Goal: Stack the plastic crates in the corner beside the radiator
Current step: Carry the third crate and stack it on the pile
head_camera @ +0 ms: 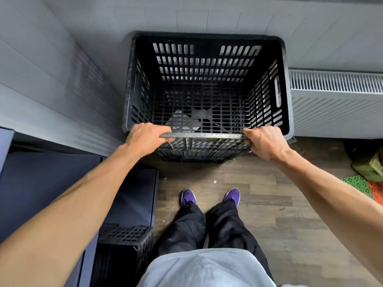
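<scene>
A black slotted plastic crate stands open side up in the corner, with the grey wall behind and to its left and the white radiator to its right. It is raised off the floor; another black crate shows under its near side. My left hand grips the left end of its near rim. My right hand grips the right end of that rim. A further black crate sits on the floor at my lower left.
Dark blue furniture fills the left side beside my left arm. Wood-look floor lies in front of the crate, where my feet in purple shoes stand. Green and orange mesh mats and a green box lie at the right edge.
</scene>
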Motion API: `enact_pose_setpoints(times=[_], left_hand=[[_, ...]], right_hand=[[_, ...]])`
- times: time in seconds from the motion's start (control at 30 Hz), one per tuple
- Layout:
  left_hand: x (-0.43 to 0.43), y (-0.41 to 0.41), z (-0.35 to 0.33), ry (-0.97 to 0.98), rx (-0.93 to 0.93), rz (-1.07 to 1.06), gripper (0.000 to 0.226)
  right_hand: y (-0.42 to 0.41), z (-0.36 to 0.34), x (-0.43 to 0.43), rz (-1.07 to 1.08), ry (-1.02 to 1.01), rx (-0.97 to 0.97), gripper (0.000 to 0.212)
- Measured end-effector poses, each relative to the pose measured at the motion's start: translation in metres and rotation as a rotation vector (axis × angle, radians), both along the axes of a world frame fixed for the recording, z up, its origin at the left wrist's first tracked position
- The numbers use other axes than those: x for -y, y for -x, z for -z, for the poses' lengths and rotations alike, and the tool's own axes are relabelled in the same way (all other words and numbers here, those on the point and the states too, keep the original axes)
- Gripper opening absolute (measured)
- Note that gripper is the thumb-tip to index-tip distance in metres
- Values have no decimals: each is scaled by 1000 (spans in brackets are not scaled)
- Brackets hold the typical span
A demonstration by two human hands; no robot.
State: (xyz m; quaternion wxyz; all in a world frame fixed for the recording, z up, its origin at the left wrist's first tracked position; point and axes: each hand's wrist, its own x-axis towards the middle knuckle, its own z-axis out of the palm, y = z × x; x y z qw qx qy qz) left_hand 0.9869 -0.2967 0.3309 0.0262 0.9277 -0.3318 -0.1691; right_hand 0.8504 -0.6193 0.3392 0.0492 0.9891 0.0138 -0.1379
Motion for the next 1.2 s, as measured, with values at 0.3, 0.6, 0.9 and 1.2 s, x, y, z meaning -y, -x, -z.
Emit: enact_pose_setpoints(times=[0.3, 0.6, 0.9, 1.2], left_hand=[[-5, -15, 1, 11, -147, -39, 42], [-9, -21, 0, 0, -156, -41, 39], [1, -12, 5, -57, -59, -100, 40], [8, 6, 10, -28, 65, -122, 57]], right_hand=[[2, 0, -4, 38, -9, 36, 16], [1, 4, -8, 54, -11, 50, 16], [-3, 17, 9, -22, -56, 51, 22], [-4, 17, 24, -7, -150, -26, 24]])
